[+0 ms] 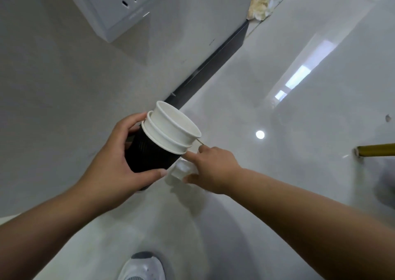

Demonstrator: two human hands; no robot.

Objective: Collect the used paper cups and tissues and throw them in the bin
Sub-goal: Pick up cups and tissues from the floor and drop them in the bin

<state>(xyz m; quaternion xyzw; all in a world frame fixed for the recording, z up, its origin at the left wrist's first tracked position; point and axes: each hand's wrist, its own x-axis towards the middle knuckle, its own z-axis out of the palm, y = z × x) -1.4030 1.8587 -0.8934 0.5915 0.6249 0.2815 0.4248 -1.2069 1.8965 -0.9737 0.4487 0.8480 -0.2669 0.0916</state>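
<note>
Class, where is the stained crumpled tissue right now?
Head view, top edge: the crumpled tissue lies on the floor beside the wall corner, beyond the stacked cups.

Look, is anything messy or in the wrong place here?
Yes. Crumpled white tissues with yellow-brown stains lie on the shiny pale tiled floor beside the grey wall, at its corner. They look like dropped litter.

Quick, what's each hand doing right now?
Left hand: grips the stacked paper cups.
Right hand: holds a blurred whitish object, identity unclear.
</note>
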